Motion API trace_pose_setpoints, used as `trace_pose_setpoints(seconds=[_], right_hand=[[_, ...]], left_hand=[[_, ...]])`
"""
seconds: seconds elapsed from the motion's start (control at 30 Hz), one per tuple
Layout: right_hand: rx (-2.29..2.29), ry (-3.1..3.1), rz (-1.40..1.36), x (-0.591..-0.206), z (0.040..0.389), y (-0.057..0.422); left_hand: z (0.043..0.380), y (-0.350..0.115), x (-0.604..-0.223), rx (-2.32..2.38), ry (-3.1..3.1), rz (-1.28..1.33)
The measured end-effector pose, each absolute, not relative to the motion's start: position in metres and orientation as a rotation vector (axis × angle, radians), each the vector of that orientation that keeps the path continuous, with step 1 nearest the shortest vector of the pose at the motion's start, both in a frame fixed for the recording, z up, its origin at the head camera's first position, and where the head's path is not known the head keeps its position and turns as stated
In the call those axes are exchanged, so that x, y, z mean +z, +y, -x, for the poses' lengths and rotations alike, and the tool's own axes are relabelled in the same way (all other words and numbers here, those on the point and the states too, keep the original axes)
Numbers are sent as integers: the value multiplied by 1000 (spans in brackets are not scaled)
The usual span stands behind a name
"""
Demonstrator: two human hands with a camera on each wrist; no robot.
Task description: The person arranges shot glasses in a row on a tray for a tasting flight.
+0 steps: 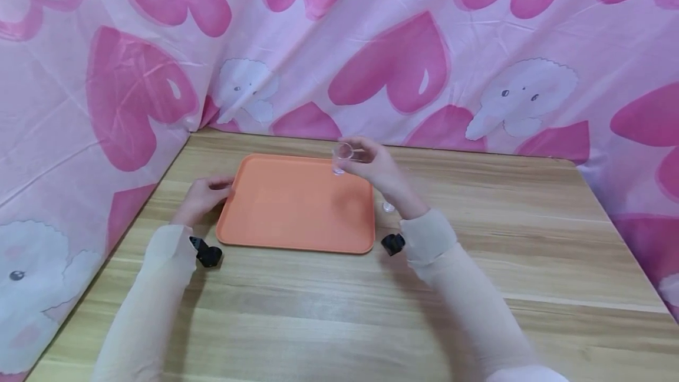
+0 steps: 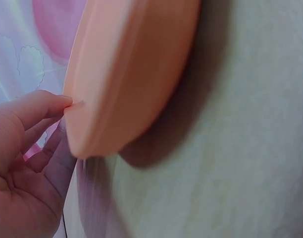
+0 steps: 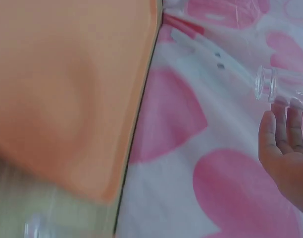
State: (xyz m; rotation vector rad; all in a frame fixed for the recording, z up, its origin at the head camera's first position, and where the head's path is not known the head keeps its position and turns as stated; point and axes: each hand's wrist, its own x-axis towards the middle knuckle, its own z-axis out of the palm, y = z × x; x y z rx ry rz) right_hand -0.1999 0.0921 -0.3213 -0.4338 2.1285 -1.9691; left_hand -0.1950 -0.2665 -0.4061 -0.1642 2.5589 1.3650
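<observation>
An orange tray lies on the wooden table. At its left edge my left hand pinches the rim; in the left wrist view the thumb is on top of the rim, with the other fingers partly hidden beyond it. Over the tray's far right corner, my right hand holds a small clear bottle with a flanged neck, raised above the surface. Fingers curve round its side in the right wrist view. A second clear piece rests on the table right of the tray, partly hidden by my right wrist.
The wooden table stretches in front of the tray and to its right. A pink heart-patterned cloth hangs along the back and sides. Black wrist devices sit close to the tray's near corners.
</observation>
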Motion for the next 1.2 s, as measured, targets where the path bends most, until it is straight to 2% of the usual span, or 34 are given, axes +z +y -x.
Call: trace_pose_setpoints(seconds=[0.47, 0.87, 1.2], right_hand=[[-2010, 1975, 400, -341, 200, 20], [-1904, 1965, 374, -360, 195, -19], [-1936, 1978, 243, -386, 193, -47]], left_hand=[[196, -267, -408, 1407, 2524, 146], [195, -270, -408, 1472, 2475, 140], [197, -269, -408, 1454, 2478, 157]])
